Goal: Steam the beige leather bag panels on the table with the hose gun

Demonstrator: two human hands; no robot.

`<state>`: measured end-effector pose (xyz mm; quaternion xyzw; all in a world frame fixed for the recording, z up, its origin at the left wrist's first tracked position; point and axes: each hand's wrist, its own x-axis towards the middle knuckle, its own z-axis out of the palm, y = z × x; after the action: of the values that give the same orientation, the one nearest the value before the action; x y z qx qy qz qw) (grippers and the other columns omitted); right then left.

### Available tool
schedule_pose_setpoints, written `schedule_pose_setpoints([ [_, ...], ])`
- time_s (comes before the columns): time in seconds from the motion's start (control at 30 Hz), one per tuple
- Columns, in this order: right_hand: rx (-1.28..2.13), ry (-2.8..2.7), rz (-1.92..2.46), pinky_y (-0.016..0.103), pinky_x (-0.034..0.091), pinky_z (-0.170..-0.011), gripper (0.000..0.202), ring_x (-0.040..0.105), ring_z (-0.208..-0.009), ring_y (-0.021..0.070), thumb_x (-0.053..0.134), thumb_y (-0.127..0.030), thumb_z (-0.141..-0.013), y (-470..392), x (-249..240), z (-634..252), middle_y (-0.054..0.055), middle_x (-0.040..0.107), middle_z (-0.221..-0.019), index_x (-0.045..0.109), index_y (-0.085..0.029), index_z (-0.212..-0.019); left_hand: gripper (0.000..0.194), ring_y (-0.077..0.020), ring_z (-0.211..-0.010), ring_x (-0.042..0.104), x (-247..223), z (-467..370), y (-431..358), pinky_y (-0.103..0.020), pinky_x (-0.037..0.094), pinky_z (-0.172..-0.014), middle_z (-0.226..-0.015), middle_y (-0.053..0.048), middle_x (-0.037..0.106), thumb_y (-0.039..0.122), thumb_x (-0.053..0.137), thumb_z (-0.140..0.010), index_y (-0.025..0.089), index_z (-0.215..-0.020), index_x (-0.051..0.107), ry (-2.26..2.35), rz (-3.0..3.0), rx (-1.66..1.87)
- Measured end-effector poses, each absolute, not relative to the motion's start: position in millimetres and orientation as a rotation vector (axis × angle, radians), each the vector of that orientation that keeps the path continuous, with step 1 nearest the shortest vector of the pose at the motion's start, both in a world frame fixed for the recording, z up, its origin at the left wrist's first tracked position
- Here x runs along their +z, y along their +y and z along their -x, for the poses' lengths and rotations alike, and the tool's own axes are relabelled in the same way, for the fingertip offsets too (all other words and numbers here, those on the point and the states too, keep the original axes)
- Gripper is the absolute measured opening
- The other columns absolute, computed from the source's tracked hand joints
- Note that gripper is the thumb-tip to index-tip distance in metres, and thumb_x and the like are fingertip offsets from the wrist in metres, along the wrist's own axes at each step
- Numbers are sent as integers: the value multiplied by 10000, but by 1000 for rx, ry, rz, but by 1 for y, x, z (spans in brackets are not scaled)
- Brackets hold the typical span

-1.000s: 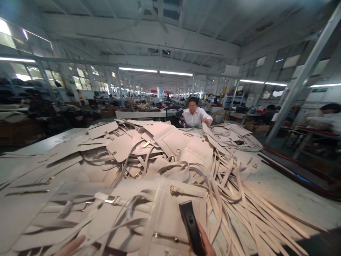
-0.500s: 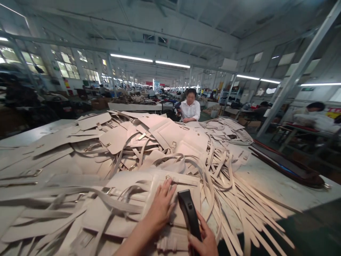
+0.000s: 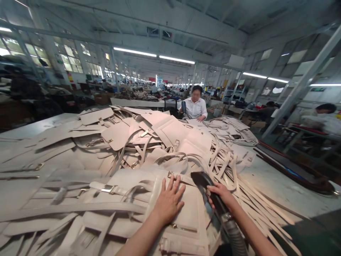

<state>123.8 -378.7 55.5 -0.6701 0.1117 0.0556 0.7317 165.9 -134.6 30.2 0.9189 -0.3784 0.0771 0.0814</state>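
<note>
My left hand point(image 3: 170, 202) lies flat with fingers spread on a beige leather-like bag panel point(image 3: 189, 211), its fingertips close to a small metal buckle point(image 3: 169, 174). My right hand point(image 3: 220, 195) is closed around a black hand-held nozzle tool point(image 3: 202, 180), which has a ribbed hose point(image 3: 236, 238) running down from its handle. The tool's tip hovers over or rests at the panel's upper right edge; I cannot tell which. A second metal fitting point(image 3: 174, 225) shows on the panel below my left hand.
A big heap of beige bag pieces and straps point(image 3: 117, 133) covers much of the table point(image 3: 269, 181). Long straps point(image 3: 255, 209) fan out at right. Dark brown pieces point(image 3: 293, 167) lie by the right edge. Across the table, a person in white point(image 3: 195, 106) holds a dark blue tool point(image 3: 183, 106).
My right hand and the black tool have moved up and right, with the tool tilting the other way and its hose now showing. My left fingers have spread on the panel.
</note>
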Motion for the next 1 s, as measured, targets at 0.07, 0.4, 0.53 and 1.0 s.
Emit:
schedule_pose_setpoints([
  [0.07, 49, 225, 1487, 189, 425, -326, 208, 534, -356, 117, 553, -335, -761, -379, 65, -120, -56, 567, -480, 478, -192, -893, 536, -309, -1327, 97, 27, -166, -135, -567, 110, -1038, -1466, -43, 148, 279, 513, -789, 292, -1299, 347, -1091, -2751, 221],
  [0.4, 483, -66, 1644, 212, 448, -311, 395, 539, -368, 129, 560, -228, -693, -291, 115, -114, -60, 541, -570, 493, -238, -1082, 607, -311, -1308, 185, 6, -116, -130, -499, 118, -1079, -1394, -173, 300, 421, 433, -817, 89, -1317, 347, -1005, -2701, -16],
  [0.53, 601, -118, 1686, 242, 429, -283, 175, 508, -326, 146, 582, -228, -640, -244, 116, -161, -46, 523, -469, 578, -178, -808, 581, -243, -1327, 146, 10, -112, -121, -454, 90, -1101, -1408, -117, 296, 422, 368, -854, 138, -1354, 284, -999, -2619, -5],
  [1.0, 698, -150, 1735, 191, 377, -414, 159, 530, -366, 86, 510, -221, -768, -208, 126, -211, -68, 521, -447, 541, -77, -827, 596, -224, -1334, 122, 10, -112, -117, -414, 59, -1107, -1433, -103, 241, 365, 404, -837, 141, -1367, 251, -964, -2483, 89],
])
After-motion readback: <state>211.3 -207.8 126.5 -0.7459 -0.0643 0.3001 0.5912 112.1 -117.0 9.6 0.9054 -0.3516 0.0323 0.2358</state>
